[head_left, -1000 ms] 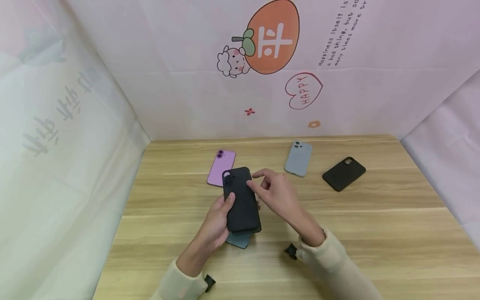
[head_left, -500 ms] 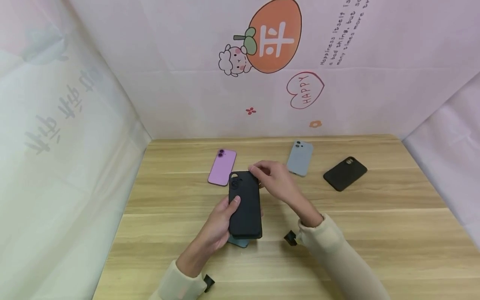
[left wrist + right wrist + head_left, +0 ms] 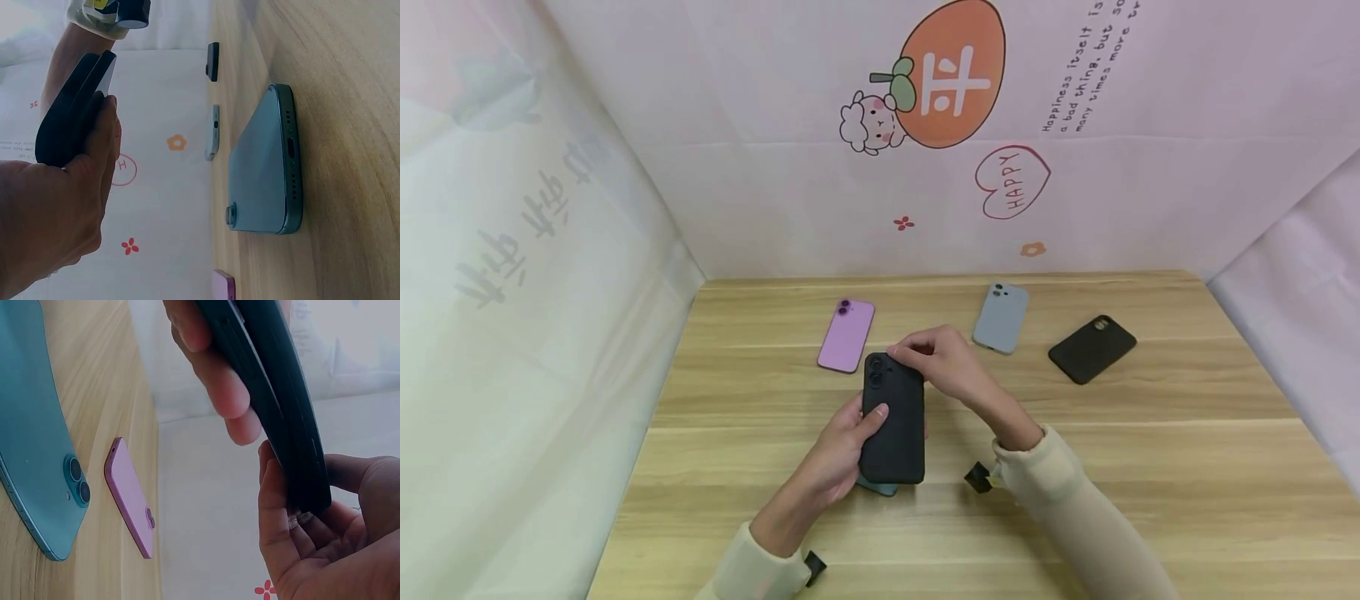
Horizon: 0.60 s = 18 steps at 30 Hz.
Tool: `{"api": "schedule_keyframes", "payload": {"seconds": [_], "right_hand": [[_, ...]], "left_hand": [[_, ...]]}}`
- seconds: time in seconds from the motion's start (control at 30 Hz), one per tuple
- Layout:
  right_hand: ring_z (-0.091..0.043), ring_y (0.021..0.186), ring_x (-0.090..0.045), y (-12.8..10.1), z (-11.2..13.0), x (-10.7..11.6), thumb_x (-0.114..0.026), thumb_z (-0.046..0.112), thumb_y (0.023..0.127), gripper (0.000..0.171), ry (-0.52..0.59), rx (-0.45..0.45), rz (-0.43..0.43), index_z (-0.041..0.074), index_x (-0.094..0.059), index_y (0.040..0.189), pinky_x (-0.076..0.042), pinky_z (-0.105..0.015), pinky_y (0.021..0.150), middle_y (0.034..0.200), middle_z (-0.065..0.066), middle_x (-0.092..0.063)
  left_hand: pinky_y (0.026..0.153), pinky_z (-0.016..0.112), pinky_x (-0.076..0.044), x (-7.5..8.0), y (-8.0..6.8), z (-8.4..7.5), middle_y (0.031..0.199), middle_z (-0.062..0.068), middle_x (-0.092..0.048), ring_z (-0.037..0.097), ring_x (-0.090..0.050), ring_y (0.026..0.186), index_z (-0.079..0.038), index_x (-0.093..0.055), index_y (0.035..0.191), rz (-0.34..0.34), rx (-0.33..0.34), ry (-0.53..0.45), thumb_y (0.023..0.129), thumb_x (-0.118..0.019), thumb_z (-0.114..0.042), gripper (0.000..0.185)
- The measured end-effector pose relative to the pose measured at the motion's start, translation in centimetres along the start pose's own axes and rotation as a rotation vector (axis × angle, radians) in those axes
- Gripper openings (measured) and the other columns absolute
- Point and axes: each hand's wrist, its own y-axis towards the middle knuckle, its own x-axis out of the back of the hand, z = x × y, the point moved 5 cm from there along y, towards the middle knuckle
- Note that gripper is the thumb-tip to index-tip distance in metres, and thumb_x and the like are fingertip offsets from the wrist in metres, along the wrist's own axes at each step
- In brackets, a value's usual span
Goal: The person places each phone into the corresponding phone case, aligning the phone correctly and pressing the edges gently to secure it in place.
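Black case (image 3: pixel 898 440) lies within the left grip (image 3: pixel 838 450).

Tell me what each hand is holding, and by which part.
Both hold one rectangular black phone-like stack of two layers: the left hand around its middle, thumb on its back; the right hand gripping the camera end.

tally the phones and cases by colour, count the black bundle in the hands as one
Black: 2 (held bundle, case or phone at right)
Teal phone: 1
Purple phone: 1
Pale blue phone or case: 1
Total: 5
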Motion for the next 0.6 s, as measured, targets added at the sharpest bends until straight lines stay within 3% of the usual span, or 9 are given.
{"api": "schedule_keyframes", "payload": {"seconds": [0.17,0.4,0.6], "right_hand": [[-0.017,0.072,-0.062,-0.09,-0.06,-0.03,-0.07,0.028,0.104,0.022,-0.01,0.011,-0.006,0.011,-0.084,0.105,-0.051,-0.031,0.065,0.088,-0.002,-0.078],[-0.015,0.081,-0.07,-0.23,-0.09,-0.22,-0.07,0.024,0.104,0.021,0.007,0.037,0.0,0.008,-0.083,0.106,-0.056,-0.033,0.074,0.096,-0.004,-0.08],[-0.017,0.08,-0.069,-0.45,0.09,-0.35,-0.071,0.023,0.104,0.019,0.018,0.032,-0.006,0.008,-0.083,0.106,-0.056,-0.033,0.073,0.093,-0.004,-0.079]], "left_hand": [[0.108,0.044,-0.054,0.1,0.02,0.05,0.15,0.026,-0.054,0.032,-0.063,0.131,-0.003,-0.027,0.163,-0.001,0.001,0.012,0.116,-0.042,-0.018,0.051],[0.108,0.046,-0.054,0.15,-0.11,0.06,0.152,0.027,-0.053,0.034,-0.063,0.131,-0.003,-0.027,0.163,-0.013,0.007,0.018,0.116,-0.041,-0.015,0.051],[0.108,0.048,-0.054,0.1,-0.22,0.07,0.152,0.027,-0.052,0.034,-0.062,0.132,-0.004,-0.028,0.163,-0.033,0.004,0.028,0.115,-0.043,-0.012,0.051]]}}
